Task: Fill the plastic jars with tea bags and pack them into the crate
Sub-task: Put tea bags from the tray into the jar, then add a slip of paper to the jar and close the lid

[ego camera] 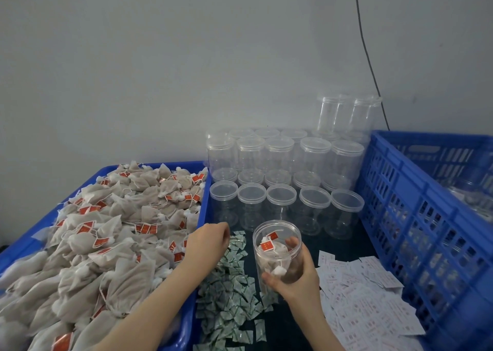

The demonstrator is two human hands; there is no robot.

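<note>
Work surface and surroundings. A dark tabletop (298, 326) stands against a plain grey wall (160, 57), down which a thin black cable (366, 46) runs at the right. On the left lies a shallow blue tray (25, 246) heaped with tea bags (106, 244) bearing red tags; on the right stands a slatted blue crate (416, 217). Between them, toward the wall, lidded empty jars (280, 179) are ranked in rows and stacked. Nearer the viewer, small green-and-white sachets (232, 289) are strewn beside the tray, and white printed slips (365, 297) beside the crate.

Hands. The right hand (296, 273) grips an open jar (277, 246), upright on or just above the tabletop, thumb at its near side and fingers wrapped behind; the jar holds several tea bags. The left hand (208, 240) hovers over the tray's right edge and the sachets, fingers curled downward; whether it pinches anything cannot be told, as the fingertips are turned away.

Obscured regions. The crate's interior is seen only through its slats and over its rim: pale, possibly jar-like shapes show there, blurred. Tray, crate and slips are cut off by the frame edges.
</note>
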